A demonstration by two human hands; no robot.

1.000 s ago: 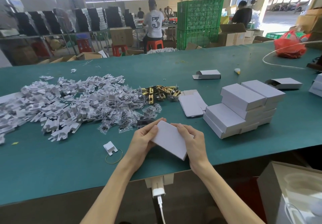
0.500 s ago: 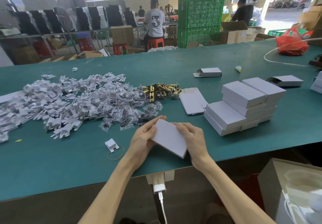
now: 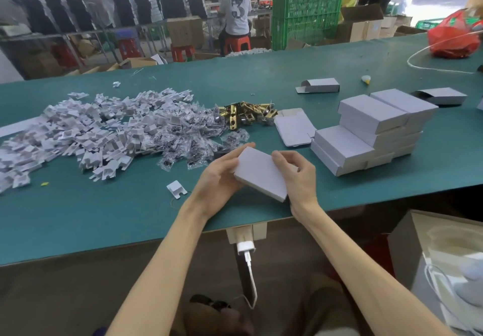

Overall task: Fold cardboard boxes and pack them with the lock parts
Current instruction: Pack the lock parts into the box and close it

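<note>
Grip, left to right: left hand [image 3: 218, 179] curled round the box [image 3: 261, 175] at its left end, right hand [image 3: 300, 179] pinching its right end, just left of the stack [image 3: 366, 137]. Squeeze evenly, tuck any flap square, avoid denting corners.

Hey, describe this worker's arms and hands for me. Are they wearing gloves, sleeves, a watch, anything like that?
The left forearm and right forearm are bare down to the bottom of the picture, with no sleeve showing. The left hand and right hand wear no gloves. No watch, bracelet, ring or tape shows on the wrists or the visible fingers.
</note>
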